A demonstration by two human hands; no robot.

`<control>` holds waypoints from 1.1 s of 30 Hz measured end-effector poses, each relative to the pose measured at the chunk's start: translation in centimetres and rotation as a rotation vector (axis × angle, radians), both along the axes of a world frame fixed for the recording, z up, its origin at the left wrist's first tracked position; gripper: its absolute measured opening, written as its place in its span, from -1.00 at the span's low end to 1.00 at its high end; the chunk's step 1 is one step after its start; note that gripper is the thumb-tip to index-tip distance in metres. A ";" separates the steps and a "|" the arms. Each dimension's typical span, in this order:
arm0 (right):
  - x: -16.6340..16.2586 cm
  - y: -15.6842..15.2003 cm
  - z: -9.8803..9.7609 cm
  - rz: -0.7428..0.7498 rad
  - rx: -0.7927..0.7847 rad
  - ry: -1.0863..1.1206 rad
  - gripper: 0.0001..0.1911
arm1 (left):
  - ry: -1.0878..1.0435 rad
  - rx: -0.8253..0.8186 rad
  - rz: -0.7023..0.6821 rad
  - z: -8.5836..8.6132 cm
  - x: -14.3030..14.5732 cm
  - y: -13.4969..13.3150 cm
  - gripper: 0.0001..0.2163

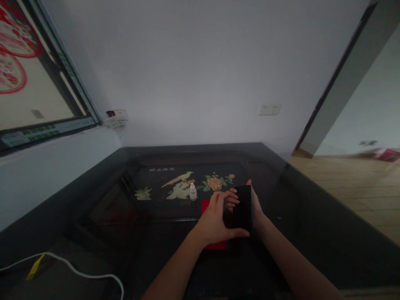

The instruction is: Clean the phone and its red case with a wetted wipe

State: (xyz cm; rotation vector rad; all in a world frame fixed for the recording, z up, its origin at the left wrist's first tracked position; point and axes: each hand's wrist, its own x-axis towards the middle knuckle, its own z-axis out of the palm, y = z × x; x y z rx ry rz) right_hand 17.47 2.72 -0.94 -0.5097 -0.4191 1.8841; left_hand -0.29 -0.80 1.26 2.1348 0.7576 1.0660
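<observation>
A black phone stands tilted up from the dark table, screen toward me. My right hand wraps round its far side, fingertips showing on its left edge. My left hand lies against the phone's left and lower edge, thumb stretched along the bottom, fingers curled near the screen. Under my left hand lies a red flat thing, partly hidden. A small white dropper bottle stands just beyond, apart from both hands.
The dark glass table has a painted bird and flower panel beneath its top. A white cable with a yellow tag lies at the near left. A window sill and wall sockets are at the left; wooden floor at the right.
</observation>
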 end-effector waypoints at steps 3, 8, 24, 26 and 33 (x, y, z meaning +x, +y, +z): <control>0.2 -0.4 0.4 0.002 -0.037 -0.056 -0.25 | 0.058 0.080 -0.064 0.1 -0.3 0.1 0.04; -0.4 -0.8 0.1 0.177 -0.034 -0.080 -0.10 | 0.210 0.099 -0.047 -0.8 -0.6 0.7 0.31; 0.2 -1.2 1.4 0.120 -0.107 -0.252 -0.54 | 0.364 0.242 -0.104 -0.1 0.6 0.6 0.32; 0.5 -1.0 1.1 0.158 -0.114 -0.292 -0.50 | 0.371 0.231 -0.090 -0.1 0.7 0.6 0.31; 1.2 -0.1 0.4 0.201 -0.069 -0.432 -0.51 | 0.424 0.221 -0.080 -0.4 0.9 0.9 0.31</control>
